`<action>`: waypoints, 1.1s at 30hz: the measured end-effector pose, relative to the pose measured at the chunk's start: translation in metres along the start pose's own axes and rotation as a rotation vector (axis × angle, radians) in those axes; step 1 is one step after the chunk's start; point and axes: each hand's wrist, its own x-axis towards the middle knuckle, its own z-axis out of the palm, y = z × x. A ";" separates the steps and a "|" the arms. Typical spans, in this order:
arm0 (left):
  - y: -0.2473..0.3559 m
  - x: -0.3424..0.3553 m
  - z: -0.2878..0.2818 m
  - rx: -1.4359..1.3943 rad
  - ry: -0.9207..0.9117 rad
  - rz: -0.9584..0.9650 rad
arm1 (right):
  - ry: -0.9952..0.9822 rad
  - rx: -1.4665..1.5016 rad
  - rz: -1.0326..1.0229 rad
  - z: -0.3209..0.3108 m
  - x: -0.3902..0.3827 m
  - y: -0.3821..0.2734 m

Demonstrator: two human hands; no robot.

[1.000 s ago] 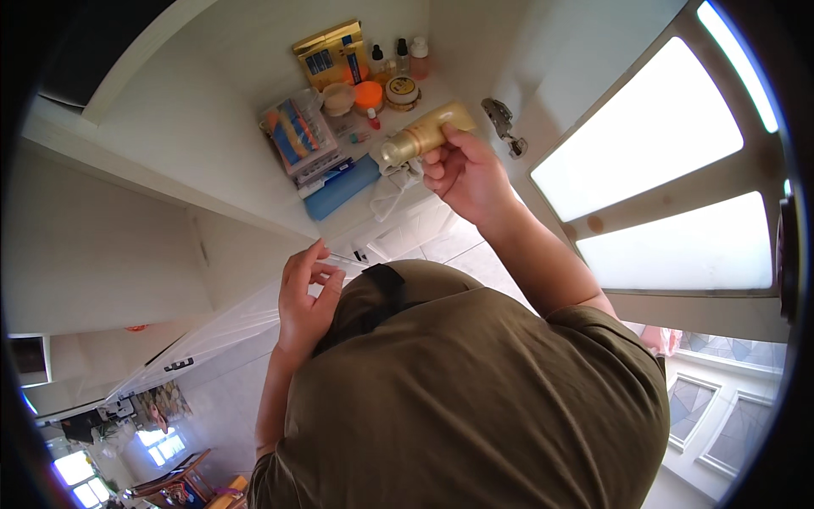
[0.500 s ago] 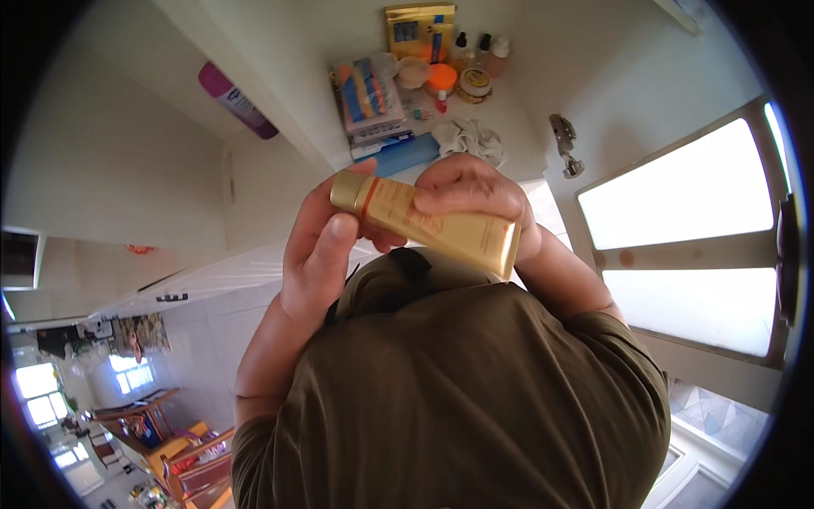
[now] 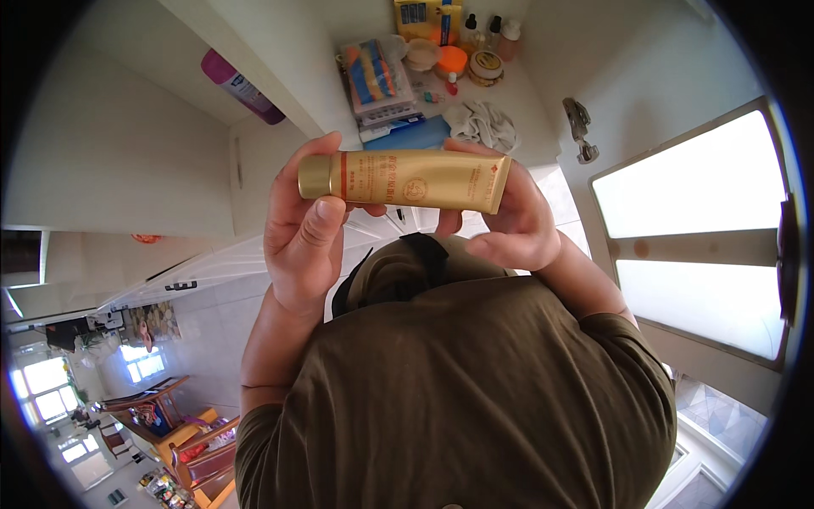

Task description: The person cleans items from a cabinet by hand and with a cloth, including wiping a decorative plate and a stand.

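Before shelf edge [image 3: 544, 158], gold tube [image 3: 411, 180] between hands [image 3: 295, 244], gap to shirt [image 3: 475, 382]

The tube [image 3: 424, 181] I'm holding is smooth, glossy and plastic-looking; its cap [image 3: 315, 177] has a shinier, metallic finish. Beyond the tube: matt wrinkled rag [image 3: 487, 127], glossy foil-look packet [image 3: 424, 24], smooth orange plastic lid [image 3: 452, 62], all on a smooth painted-looking shelf [image 3: 534, 110]. Right of the tube: shiny metal hinge [image 3: 580, 129], then smooth milky door panes [image 3: 699, 170], glass or plastic, can't tell; nearside of it, my shirt [image 3: 475, 382], creased matt cloth.
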 end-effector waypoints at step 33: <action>0.073 0.017 0.079 -0.571 -0.898 0.187 | 0.382 0.040 -0.096 -0.041 -0.014 -0.012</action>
